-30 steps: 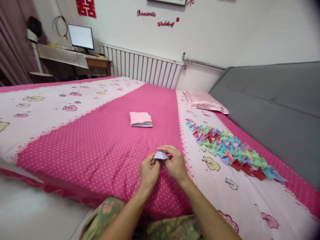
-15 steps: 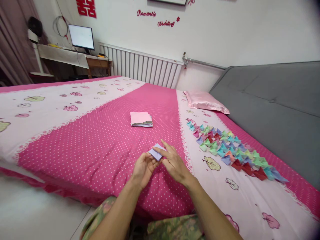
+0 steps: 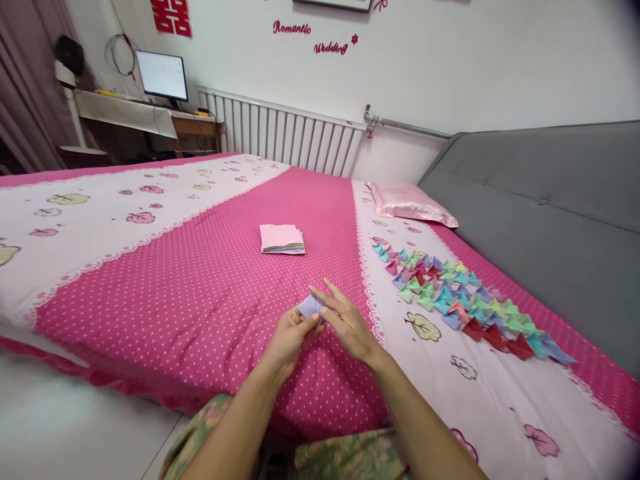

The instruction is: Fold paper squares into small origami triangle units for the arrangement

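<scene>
A small folded piece of lilac paper (image 3: pixel 309 306) is held between both hands above the pink dotted bedspread. My left hand (image 3: pixel 290 339) grips its lower left part, with the thumb lying over the near edge. My right hand (image 3: pixel 347 325) pinches the paper's right side; its thumb rests on the paper and some fingers stretch out beyond it. The right fingers hide part of the paper. Farther off on the bed lies a stack of square paper sheets (image 3: pixel 283 238), pale pink on top.
Rows of small folded paper boats (image 3: pixel 465 293) in several colours stand at the right of the bed (image 3: pixel 200 287). Beyond them lie a pink pillow (image 3: pixel 413 203) and a grey headboard (image 3: pixel 540 213). A monitor (image 3: pixel 163 75) stands on a desk at the back left.
My left thumb has come over the paper's near edge. My right index finger has lifted off the paper's face, and the right thumb now presses on it. Less of the paper shows.
</scene>
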`<state>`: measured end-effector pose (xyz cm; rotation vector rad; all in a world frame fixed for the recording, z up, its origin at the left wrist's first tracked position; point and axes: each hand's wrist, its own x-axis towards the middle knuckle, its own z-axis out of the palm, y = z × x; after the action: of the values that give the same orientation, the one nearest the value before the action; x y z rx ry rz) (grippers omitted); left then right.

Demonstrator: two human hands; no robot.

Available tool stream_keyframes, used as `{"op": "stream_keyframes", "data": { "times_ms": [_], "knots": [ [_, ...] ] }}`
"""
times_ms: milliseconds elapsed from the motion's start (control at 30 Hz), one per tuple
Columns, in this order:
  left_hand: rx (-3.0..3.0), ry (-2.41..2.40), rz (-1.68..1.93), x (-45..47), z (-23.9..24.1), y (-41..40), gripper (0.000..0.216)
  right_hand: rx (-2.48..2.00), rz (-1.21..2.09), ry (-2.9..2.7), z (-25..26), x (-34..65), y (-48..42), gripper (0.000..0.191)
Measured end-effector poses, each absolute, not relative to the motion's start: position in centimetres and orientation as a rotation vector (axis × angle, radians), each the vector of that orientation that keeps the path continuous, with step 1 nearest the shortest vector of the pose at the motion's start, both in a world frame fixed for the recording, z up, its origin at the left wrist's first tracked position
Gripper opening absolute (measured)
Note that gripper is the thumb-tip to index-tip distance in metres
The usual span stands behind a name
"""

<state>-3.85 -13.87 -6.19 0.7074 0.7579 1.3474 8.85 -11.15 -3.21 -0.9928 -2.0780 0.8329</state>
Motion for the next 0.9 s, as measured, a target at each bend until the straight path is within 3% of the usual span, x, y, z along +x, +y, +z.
{"op": "stream_keyframes", "data": {
  "times_ms": [133, 300, 367, 900],
  "knots": [
    [0.751, 0.783, 1.283, -3.68, -6.13, -14.03, 0.031, -0.984, 0.906, -1.883, -3.77, 8.79, -10.63, 0.05],
    [0.796, 0.825, 1.245, -3.5, -5.92, -14.18, 0.03, -0.972, 1.127, -1.69, -4.03, 8.81, -10.41, 0.022],
    [0.821, 0.855, 1.233, -3.48, -5.91, -14.19, 0.03, -0.979, 1.188, -1.601, -3.89, 8.79, -10.5, 0.02],
    [0.922, 1.028, 1.162, -3.48, -5.55, -14.41, 0.023, -1.06, 1.215, -1.256, -3.47, 8.77, -10.45, 0.027]
  ]
}}
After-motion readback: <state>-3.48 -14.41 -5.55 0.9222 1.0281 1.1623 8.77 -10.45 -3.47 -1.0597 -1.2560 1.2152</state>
